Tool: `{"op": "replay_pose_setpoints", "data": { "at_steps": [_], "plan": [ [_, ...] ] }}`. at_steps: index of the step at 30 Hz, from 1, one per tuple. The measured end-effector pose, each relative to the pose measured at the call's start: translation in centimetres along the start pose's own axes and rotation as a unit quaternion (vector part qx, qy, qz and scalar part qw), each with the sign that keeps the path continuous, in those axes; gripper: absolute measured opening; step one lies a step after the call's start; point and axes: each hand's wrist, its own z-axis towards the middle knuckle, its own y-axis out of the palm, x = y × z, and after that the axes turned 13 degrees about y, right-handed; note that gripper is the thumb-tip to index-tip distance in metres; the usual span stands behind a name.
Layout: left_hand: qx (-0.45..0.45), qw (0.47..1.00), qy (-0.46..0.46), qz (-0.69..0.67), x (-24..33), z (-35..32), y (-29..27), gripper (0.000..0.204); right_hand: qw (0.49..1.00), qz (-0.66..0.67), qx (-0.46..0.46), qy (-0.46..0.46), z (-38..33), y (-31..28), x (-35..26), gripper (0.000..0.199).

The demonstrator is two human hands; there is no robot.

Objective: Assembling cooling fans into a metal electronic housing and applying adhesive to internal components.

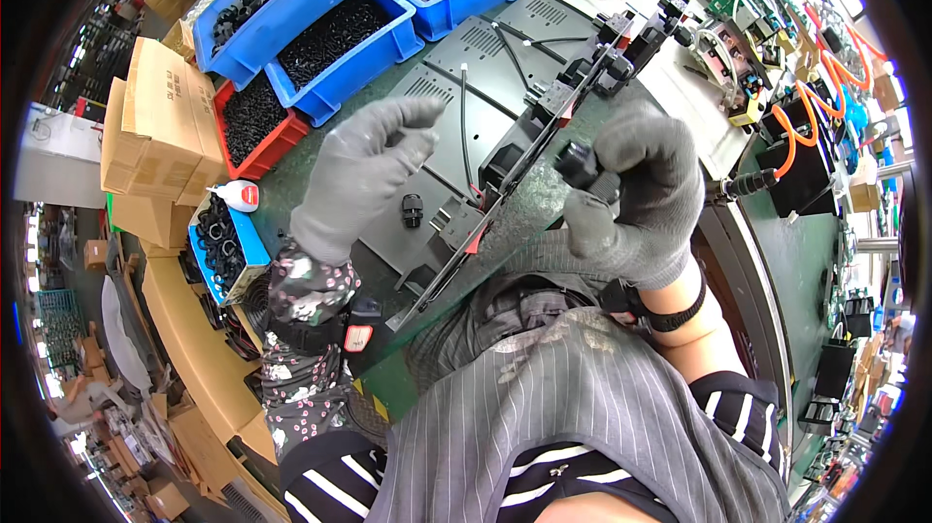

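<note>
Grey gloves cover both hands. My right hand (646, 195) grips a black plastic cable gland (577, 166) between thumb and fingers, raised over the front part of the bench. My left hand (374, 169) hovers above the grey metal panel (485, 86), its fingers bent and apart, with nothing visible in them. Another black cable gland (413, 212) lies on the panel just right of my left wrist. Along the panel's near right edge runs a row of black fittings (503, 166), and short black cables (467, 125) rest across its surface.
Blue bins (320, 101) and a red bin (260, 166) of small black parts stand at the back left. Beside them are a blue box of black rings (254, 249), a white bottle (236, 195) and cardboard boxes (175, 125). Orange coiled hose (791, 140) hangs at right.
</note>
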Motion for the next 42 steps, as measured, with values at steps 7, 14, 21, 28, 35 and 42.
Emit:
{"op": "replay_pose_setpoints", "data": {
  "at_steps": [7, 14, 21, 28, 35, 42],
  "plan": [
    [-0.007, 0.930, 0.089, 0.357, -2.0, -1.6, -0.7, 0.024, 0.988, -0.118, 0.001, 0.104, -1.9, -0.2, 3.7, 0.028],
    [0.116, 0.936, -0.024, 0.331, -1.8, -5.8, -4.7, 0.018, 0.992, -0.085, -0.030, 0.089, -1.1, 1.3, 3.7, 0.029],
    [0.184, 0.929, -0.129, 0.295, -0.9, -8.4, -6.6, 0.019, 0.993, -0.096, -0.003, 0.072, -1.2, 1.8, 3.9, 0.026],
    [0.090, 0.880, -0.114, 0.453, -0.5, -8.3, -7.0, 0.020, 0.985, -0.048, 0.009, 0.164, -1.5, 2.2, 3.4, 0.025],
    [0.050, 0.871, -0.130, 0.471, -2.2, -6.8, -6.1, 0.019, 0.994, -0.067, 0.018, 0.081, -2.2, 2.5, 3.8, 0.028],
    [-0.094, 0.727, -0.132, 0.667, -2.7, -3.5, -3.8, 0.028, 0.974, 0.045, 0.016, 0.222, -2.9, 2.6, 3.2, 0.035]
  ]
}}
